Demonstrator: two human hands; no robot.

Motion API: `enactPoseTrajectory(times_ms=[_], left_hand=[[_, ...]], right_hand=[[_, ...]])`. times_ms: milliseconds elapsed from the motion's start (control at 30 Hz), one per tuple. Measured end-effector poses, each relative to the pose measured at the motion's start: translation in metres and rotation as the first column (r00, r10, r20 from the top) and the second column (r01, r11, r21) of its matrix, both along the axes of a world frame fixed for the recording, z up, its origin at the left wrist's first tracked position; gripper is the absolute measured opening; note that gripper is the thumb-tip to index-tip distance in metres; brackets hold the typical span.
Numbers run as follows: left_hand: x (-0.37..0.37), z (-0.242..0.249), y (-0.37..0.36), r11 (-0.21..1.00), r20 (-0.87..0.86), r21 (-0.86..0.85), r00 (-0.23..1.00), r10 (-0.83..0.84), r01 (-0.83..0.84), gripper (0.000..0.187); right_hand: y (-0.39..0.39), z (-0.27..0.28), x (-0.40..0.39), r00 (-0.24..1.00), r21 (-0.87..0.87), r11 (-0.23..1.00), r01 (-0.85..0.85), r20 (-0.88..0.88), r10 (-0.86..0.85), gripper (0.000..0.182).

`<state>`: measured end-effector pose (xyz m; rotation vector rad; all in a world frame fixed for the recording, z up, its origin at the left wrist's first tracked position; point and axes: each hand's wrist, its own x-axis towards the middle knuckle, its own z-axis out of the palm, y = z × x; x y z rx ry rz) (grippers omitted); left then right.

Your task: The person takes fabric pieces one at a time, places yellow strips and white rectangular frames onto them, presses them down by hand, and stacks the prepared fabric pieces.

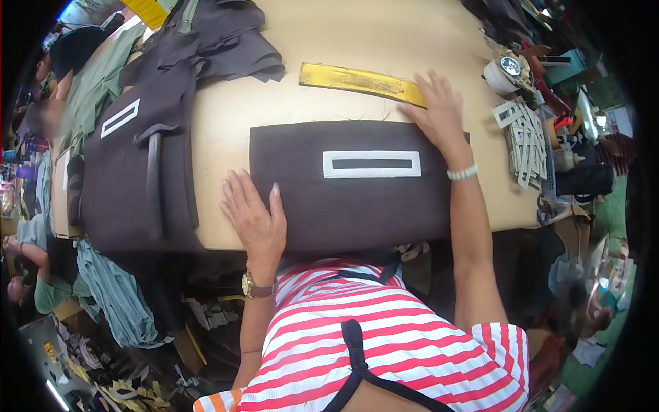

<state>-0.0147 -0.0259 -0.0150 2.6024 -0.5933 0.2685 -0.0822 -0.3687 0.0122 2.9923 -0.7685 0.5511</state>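
Note:
A dark fabric panel [295,206] lies flat on the table in front of me. On its upper part sits a white rectangular frame [371,174] with a long slot showing the dark cloth. My left hand [255,214] rests with fingers stretched on the panel's left edge, partly over the bare table. Beyond the panel's top right corner my right hand [438,113] is spread and slightly blurred, its fingers at the right end of a worn yellow strip [357,82]. Neither hand is wrapped around anything.
To the left, a hammer [154,178] lies on stacked dark panels [113,199], near another white frame [121,118]. Dark cloth pieces [226,41] are heaped at the back left. At right are a pile of white frames [527,147], a white roll [500,77] and scissors [546,210].

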Motion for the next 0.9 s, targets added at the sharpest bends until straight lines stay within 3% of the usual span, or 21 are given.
enactPoseTrajectory(times_ms=[33,100,167,200,267,333,400,467,500,533,567,600,633,667,700,733,800,833,900], left_hand=[[0.001,0.000,0.000,0.999,0.004,0.037,1.000,0.000,-0.001,0.051],[0.000,0.001,-0.001,0.994,0.008,0.109,1.000,0.004,-0.005,0.047],[0.001,0.003,0.000,0.996,-0.006,0.026,0.996,-0.090,0.090,0.041],[0.002,0.006,0.004,0.993,0.000,-0.005,0.993,-0.122,0.122,0.038],[0.004,0.012,0.004,0.952,0.060,-0.185,0.969,-0.238,0.246,0.020],[0.001,0.020,0.008,0.877,-0.072,-0.405,0.947,-0.314,0.260,0.017],[-0.007,0.040,0.024,0.796,-0.543,-0.585,0.805,-0.239,-0.158,0.017],[-0.002,0.050,0.054,0.735,-0.271,-0.665,0.960,-0.076,-0.129,0.021],[0.005,0.055,0.072,0.547,-0.246,-0.816,0.969,-0.036,-0.187,0.027],[0.010,0.070,0.100,0.678,-0.193,-0.699,0.973,0.130,-0.229,0.030],[0.015,0.076,0.127,0.559,-0.188,-0.781,0.958,0.215,-0.279,0.029],[0.021,0.087,0.159,0.656,-0.079,-0.691,0.933,0.352,-0.305,0.025],[0.027,0.096,0.190,0.545,-0.165,-0.741,0.893,0.419,-0.392,0.023],[0.037,0.113,0.213,0.592,-0.046,-0.710,0.865,0.500,-0.380,0.021],[0.050,0.129,0.243,0.734,0.105,-0.560,0.845,0.524,-0.385,0.014],[0.067,0.140,0.274,0.829,0.193,-0.429,0.860,0.472,-0.358,0.012],[0.111,0.167,0.303,0.917,0.228,-0.305,0.915,0.332,-0.257,0.019],[0.139,0.170,0.316,0.938,0.233,-0.310,0.944,0.232,-0.154,0.025],[0.192,0.172,0.323,0.959,0.228,-0.246,0.953,0.198,-0.140,0.030]], right_hand=[[0.010,0.005,-0.017,0.998,-0.034,0.997,0.069,-0.011,-0.069,0.067],[0.026,0.001,-0.065,0.970,0.070,0.971,0.227,0.070,-0.232,0.070],[0.046,0.003,-0.112,0.898,0.273,0.867,0.417,0.020,-0.439,0.063],[0.057,-0.007,-0.133,0.880,0.204,0.867,0.454,0.049,-0.472,0.059],[0.076,-0.021,-0.156,0.860,0.295,0.865,0.405,0.197,-0.470,0.043],[0.094,-0.014,-0.153,0.921,0.299,0.915,0.272,0.196,-0.338,0.027],[0.112,0.021,-0.124,0.906,0.598,0.776,0.201,0.188,-0.380,0.021],[0.114,0.030,-0.095,0.920,0.718,0.693,-0.061,0.310,-0.240,0.019],[0.125,0.046,-0.067,0.916,0.775,0.616,-0.141,0.338,-0.217,0.023],[0.139,0.060,-0.040,0.910,0.821,0.530,-0.212,0.364,-0.198,0.028],[0.154,0.068,-0.014,0.897,0.827,0.456,-0.330,0.425,-0.120,0.038],[0.170,0.075,0.011,0.870,0.818,0.369,-0.440,0.491,-0.051,0.048],[0.185,0.083,0.033,0.864,0.825,0.280,-0.491,0.502,0.034,0.053],[0.201,0.090,0.054,0.847,0.826,0.187,-0.531,0.518,0.117,0.058],[0.217,0.091,0.076,0.803,0.790,0.151,-0.594,0.572,0.165,0.057],[0.231,0.090,0.098,0.754,0.750,0.113,-0.651,0.623,0.209,0.056],[0.251,0.095,0.136,0.750,0.781,-0.108,-0.616,0.622,0.225,0.056],[0.260,0.094,0.155,0.729,0.756,-0.140,-0.640,0.654,0.201,0.056],[0.271,0.084,0.191,0.689,0.705,-0.191,-0.683,0.709,0.153,0.055]])
